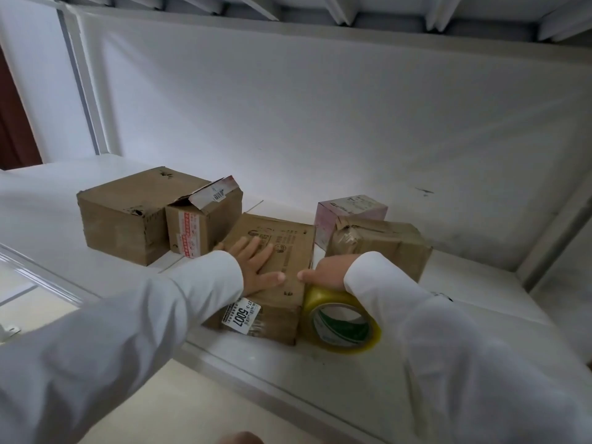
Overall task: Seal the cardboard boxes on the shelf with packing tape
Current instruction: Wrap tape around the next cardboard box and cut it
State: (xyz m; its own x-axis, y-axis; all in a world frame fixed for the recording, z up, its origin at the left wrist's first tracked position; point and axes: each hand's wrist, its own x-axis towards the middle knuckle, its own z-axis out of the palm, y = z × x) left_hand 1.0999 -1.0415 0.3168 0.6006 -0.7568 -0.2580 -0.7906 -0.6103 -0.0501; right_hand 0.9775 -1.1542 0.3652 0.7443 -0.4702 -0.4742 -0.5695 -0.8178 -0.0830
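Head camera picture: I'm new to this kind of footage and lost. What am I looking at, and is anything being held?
No machine here: a person wears a camera on the head, looking forward and down at their own two white-sleeved arms. On a white shelf stand several cardboard boxes. The left hand lies flat, fingers spread, on top of the nearest box, which bears a label reading 5007. The right hand rests on a yellowish roll of packing tape standing beside that box. One box further back has a raised flap.

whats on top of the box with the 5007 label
The left hand lies flat on the box, the right hand's thumb at its edge. Any tape beneath them is hidden.
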